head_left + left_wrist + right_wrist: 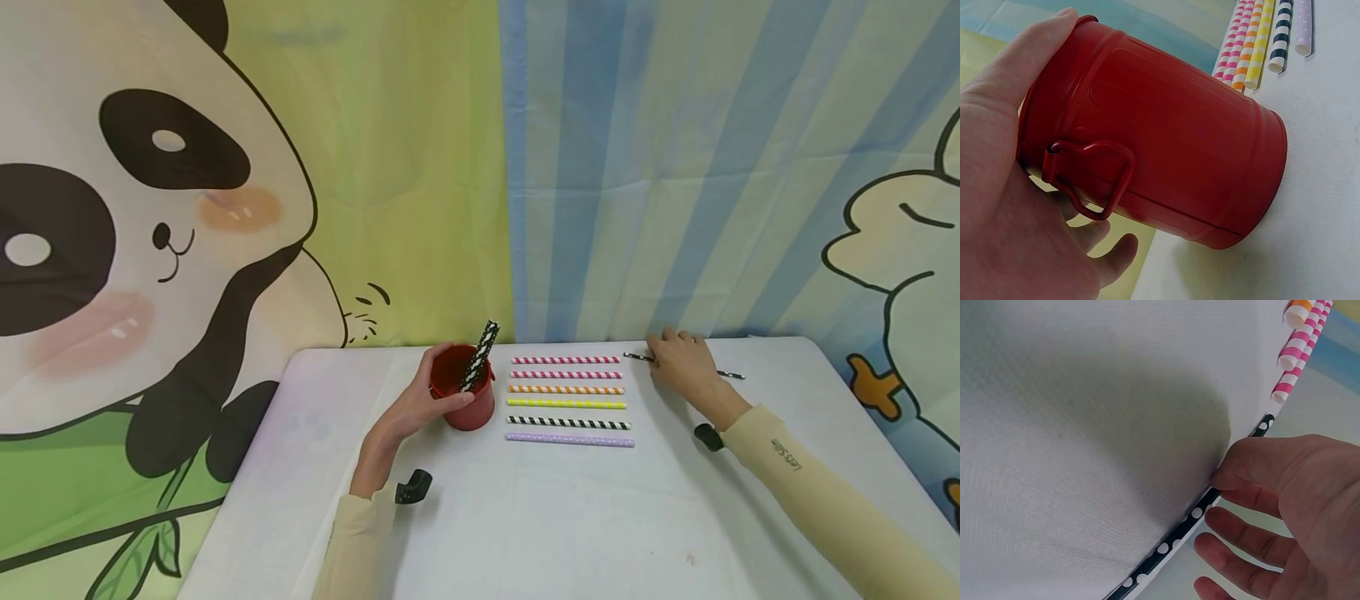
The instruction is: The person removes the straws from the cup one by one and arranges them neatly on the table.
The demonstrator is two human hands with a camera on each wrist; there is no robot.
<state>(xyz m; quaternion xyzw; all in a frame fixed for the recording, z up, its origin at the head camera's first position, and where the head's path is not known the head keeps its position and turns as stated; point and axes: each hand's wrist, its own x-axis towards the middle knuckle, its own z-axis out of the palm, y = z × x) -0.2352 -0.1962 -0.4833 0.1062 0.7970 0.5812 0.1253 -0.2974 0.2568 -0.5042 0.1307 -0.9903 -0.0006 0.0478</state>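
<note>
A small red metal bucket [474, 414] stands at the back middle of the white table. My left hand [420, 400] holds it by the upper side, thumb at the rim and fingers around the far side; its looped handle [1124, 178] shows in the left wrist view. Out of the bucket lean black-and-white patterned straws [482, 354], their lower ends hidden inside. Near the back edge on the right, my right hand [684, 367] pinches a black paper straw with white dots [1163, 548] between thumb and forefinger, covering its middle. The straw lies along the table edge.
Between the hands lies a row of parallel paper straws: two pink striped [566, 367], one orange [566, 389], one yellow [566, 404], one black striped [568, 422] and one lilac dotted [570, 440]. A printed curtain [420, 208] hangs right behind the table [570, 525].
</note>
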